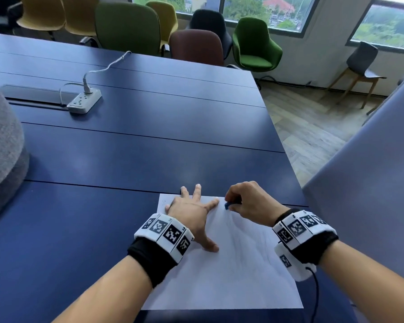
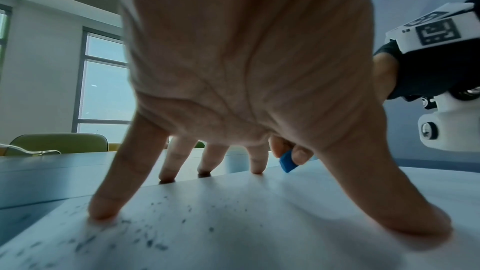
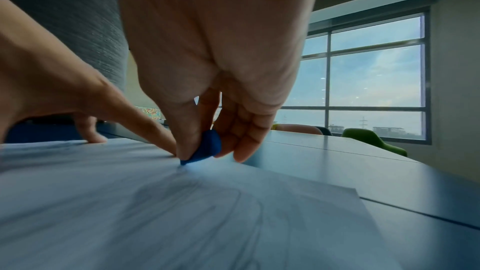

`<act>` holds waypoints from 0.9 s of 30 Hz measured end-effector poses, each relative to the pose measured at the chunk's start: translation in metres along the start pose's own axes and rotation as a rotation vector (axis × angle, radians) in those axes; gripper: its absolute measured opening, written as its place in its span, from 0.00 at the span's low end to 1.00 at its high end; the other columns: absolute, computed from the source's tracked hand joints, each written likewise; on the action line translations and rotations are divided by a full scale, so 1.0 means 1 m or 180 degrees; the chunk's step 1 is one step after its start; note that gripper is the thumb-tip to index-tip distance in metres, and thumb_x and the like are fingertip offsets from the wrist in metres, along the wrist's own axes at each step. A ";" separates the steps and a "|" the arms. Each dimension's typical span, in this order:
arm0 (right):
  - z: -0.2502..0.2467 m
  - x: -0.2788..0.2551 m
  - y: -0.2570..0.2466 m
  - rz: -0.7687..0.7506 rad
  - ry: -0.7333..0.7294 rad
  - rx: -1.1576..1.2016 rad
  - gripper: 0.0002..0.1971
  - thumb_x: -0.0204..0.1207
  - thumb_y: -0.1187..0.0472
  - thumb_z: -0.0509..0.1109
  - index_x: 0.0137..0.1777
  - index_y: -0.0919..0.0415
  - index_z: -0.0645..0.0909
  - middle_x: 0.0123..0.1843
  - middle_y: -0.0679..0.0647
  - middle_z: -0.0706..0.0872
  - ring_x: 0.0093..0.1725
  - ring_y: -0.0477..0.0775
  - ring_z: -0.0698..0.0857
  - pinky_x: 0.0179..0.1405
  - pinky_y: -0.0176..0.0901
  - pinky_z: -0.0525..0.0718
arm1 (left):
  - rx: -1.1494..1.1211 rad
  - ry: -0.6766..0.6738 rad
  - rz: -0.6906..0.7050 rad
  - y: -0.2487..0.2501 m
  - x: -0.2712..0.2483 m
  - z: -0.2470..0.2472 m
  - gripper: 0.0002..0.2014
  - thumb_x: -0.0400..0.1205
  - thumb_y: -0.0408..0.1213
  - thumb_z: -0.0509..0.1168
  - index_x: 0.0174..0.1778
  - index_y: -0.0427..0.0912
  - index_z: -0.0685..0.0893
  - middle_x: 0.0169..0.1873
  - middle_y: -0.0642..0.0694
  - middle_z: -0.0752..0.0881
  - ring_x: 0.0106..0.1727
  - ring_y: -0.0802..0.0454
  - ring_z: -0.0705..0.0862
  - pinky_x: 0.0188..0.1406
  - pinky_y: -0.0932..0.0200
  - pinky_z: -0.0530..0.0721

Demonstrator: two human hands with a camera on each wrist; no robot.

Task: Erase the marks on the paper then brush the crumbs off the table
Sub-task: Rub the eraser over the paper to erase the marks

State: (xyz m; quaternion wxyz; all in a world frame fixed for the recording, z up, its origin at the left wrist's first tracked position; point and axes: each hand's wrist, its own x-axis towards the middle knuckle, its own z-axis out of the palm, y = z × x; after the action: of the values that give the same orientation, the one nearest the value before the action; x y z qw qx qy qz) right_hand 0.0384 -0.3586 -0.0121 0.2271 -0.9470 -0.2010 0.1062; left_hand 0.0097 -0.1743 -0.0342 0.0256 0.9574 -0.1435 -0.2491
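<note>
I see my left hand [image 1: 189, 212] spread flat, fingers straight and splayed, pressing the paper [image 1: 231, 264] down near its far left corner. My right hand [image 1: 247, 201] pinches a small blue eraser [image 1: 227, 205] between thumb and curled fingers, its tip touching the sheet close to the far edge. Dark crumbs [image 2: 155, 239] lie scattered on the paper around my left fingertips. The sheet sits at the near right corner of the blue desk [image 1: 126, 159]. A white power strip [image 1: 84, 101] lies well apart toward the far left, with chairs [image 1: 254, 45] and windows [image 1: 250, 10] beyond the far edge.
</note>
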 end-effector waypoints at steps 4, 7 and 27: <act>0.001 -0.009 -0.004 -0.0289 -0.0443 -0.0146 0.03 0.71 0.66 0.73 0.42 0.58 0.86 0.41 0.45 0.87 0.40 0.44 0.83 0.46 0.37 0.83 | 0.0021 -0.0018 -0.0012 0.001 0.000 0.000 0.62 0.60 0.72 0.76 0.84 0.68 0.44 0.86 0.43 0.36 0.84 0.29 0.40 0.73 0.29 0.69; -0.001 0.005 -0.005 -0.0417 -0.0305 -0.0412 0.03 0.72 0.64 0.72 0.43 0.56 0.85 0.43 0.47 0.81 0.40 0.47 0.80 0.47 0.40 0.82 | 0.0021 -0.0007 -0.0016 0.001 0.000 0.000 0.62 0.60 0.72 0.76 0.84 0.69 0.44 0.86 0.42 0.36 0.85 0.29 0.40 0.73 0.28 0.68; -0.005 0.019 -0.005 -0.0460 -0.0380 -0.0468 0.06 0.68 0.68 0.72 0.42 0.59 0.88 0.40 0.45 0.82 0.36 0.43 0.79 0.39 0.35 0.78 | 0.0083 0.0049 -0.0021 0.000 0.000 0.002 0.62 0.60 0.73 0.75 0.83 0.70 0.42 0.86 0.43 0.37 0.85 0.29 0.41 0.73 0.30 0.68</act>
State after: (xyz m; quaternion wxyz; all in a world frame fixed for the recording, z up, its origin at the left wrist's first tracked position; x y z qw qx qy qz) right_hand 0.0554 -0.3486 -0.0074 0.1517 -0.9361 -0.2891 0.1308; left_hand 0.0091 -0.1743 -0.0360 0.0134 0.9601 -0.1433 -0.2399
